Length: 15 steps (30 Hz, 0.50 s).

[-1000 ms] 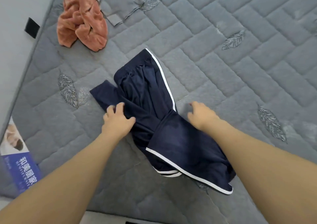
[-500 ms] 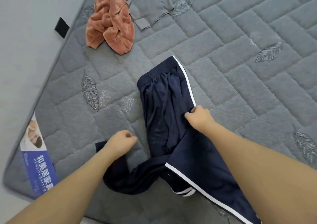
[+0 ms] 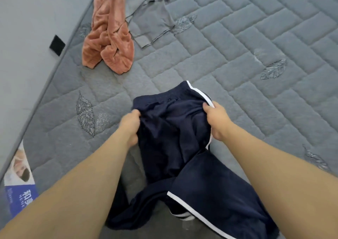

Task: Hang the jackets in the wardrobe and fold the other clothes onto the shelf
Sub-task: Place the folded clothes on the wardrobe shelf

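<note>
Shorts centre frame on mattress | left hand, right hand fingers clenched on side edges | soft, light, floppy (likely slippery) | hold near waistband.

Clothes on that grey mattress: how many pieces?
3: navy white-striped trousers held by both hands; an orange fleecy garment far left; a flat grey garment beside it, partly cut off.

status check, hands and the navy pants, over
Left hand and right hand both grip navy pants near waistband. Pants crumpled on mattress, unfolded. Nothing blocking.
</note>
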### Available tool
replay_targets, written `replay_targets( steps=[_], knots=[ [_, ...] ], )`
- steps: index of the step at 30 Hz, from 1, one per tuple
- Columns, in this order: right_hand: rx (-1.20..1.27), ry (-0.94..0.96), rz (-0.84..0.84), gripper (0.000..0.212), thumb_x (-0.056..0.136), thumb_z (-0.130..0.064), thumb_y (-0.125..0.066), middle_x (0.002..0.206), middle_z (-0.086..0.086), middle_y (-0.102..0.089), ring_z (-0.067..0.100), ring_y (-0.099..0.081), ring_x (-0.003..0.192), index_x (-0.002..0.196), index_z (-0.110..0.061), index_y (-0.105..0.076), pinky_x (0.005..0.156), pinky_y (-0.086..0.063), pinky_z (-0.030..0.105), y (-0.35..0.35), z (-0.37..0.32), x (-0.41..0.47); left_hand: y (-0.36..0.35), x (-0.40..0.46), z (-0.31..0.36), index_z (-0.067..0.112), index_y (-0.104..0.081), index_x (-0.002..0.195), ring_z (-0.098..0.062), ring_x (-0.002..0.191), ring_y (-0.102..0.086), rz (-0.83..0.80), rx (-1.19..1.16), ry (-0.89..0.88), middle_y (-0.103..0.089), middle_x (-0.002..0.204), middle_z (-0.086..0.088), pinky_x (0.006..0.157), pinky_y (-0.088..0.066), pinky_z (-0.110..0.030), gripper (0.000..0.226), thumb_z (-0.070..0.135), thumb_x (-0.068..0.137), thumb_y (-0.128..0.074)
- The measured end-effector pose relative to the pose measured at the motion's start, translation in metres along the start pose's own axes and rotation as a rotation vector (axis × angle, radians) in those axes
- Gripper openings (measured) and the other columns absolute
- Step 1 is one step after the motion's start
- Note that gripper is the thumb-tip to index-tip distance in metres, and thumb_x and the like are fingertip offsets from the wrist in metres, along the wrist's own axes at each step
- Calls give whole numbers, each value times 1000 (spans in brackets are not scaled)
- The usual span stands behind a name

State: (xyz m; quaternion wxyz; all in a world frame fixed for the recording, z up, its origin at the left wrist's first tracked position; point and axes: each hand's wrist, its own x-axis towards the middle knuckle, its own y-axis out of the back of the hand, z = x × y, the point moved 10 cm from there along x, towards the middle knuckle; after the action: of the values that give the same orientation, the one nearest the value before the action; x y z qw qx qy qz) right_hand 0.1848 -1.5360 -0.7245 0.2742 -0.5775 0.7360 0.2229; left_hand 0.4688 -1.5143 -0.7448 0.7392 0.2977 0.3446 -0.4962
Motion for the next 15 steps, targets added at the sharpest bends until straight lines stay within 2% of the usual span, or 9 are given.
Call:
replay_targets(
  steps=[2, 4, 6, 8, 10, 12, 13, 15],
  knots=[
    [89, 70, 64, 25, 103, -12, -43, 121, 13, -67, 26, -65, 106, 117, -15, -64, 94, -53, 41, 44, -32, -7, -2, -13, 54, 2, -54, 126, -36, 106, -61, 237, 106, -181, -59, 125, -22, 86, -51, -43, 39, 23, 96, -42],
    [152, 160, 116, 30, 101, -8, -42, 120, 10, -68, 27, -65, 109, 120, -15, -64, 98, -52, 42, 91, -70, -15, -49, -41, 122, -2, -47, 129, -36, 121, -49, 357, 322, -458, -47, 137, -22, 100, -37, -37, 39, 21, 98, -42],
    [246, 260, 256, 29, 101, -7, -42, 112, 10, -68, 27, -64, 101, 117, -11, -64, 94, -53, 42, 152, -109, -21, -129, -81, 181, -3, -46, 124, -33, 125, -40, 373, 473, -770, -39, 139, -21, 99, -25, -30, 36, 20, 98, -49],
    [393, 364, 391, 27, 101, -10, -44, 100, 8, -61, 21, -58, 89, 124, -3, -58, 86, -53, 36, 219, -139, -27, -214, -105, 208, 6, -43, 123, -32, 127, -33, 266, 582, -929, -32, 140, -14, 99, -25, -33, 42, 30, 92, -59],
    [576, 406, 415, 42, 102, -18, -50, 103, 0, -58, 14, -62, 88, 143, -16, -42, 87, -55, 32, 272, -149, -25, -276, -103, 198, 15, -36, 132, -31, 131, -27, 119, 733, -912, -26, 144, -9, 105, -26, -36, 64, 39, 82, -68],
    [624, 286, 421, 71, 99, -19, -55, 110, -5, -56, 9, -65, 90, 155, -30, -12, 90, -55, 36, 300, -124, -17, -302, -77, 152, 19, -27, 147, -32, 140, -24, -24, 946, -781, -22, 151, -10, 115, -24, -40, 85, 45, 77, -69],
    [528, 189, 431, 76, 98, -18, -56, 115, -5, -54, 9, -63, 91, 155, -30, -7, 94, -51, 37, 304, -100, -15, -299, -62, 116, 21, -21, 152, -34, 144, -21, -90, 1101, -684, -19, 155, -10, 118, -21, -45, 92, 51, 77, -66],
    [260, -54, 453, 74, 94, -21, -60, 123, -2, -47, 14, -54, 102, 153, -24, -14, 98, -38, 36, 297, -31, -15, -263, -33, 34, 30, -14, 154, -33, 149, -11, -169, 1508, -468, -11, 162, -5, 116, -15, -60, 95, 61, 75, -56]
  ],
)
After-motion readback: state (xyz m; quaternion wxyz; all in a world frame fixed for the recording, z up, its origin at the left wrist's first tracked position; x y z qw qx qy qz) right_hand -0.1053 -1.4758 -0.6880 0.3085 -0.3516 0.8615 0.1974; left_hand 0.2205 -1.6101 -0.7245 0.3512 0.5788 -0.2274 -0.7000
